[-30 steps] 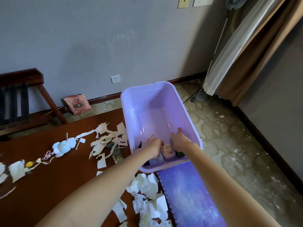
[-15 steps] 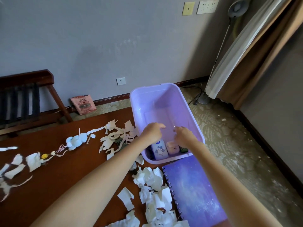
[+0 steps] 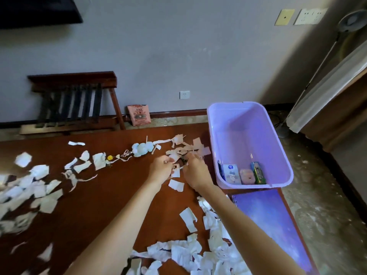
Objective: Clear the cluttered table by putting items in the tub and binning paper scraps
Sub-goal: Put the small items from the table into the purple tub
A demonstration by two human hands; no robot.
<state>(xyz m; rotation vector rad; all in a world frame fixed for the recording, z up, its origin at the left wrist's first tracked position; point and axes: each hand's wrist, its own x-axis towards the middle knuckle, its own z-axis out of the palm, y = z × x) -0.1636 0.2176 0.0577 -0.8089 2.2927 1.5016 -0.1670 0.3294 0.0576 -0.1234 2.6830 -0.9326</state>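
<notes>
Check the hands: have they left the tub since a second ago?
Yes. Both the left hand and right hand have come out of the purple tub and moved left, now over the paper scraps on the table beside it.

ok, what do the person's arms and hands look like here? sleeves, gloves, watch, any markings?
Both forearms are bare for as far as the head view shows them: no sleeves reach the frame. The left hand and right hand wear no gloves. No watch, bracelet or strap shows at either wrist, and no rings or markings can be made out, though the fingers are small and a little blurred.
</notes>
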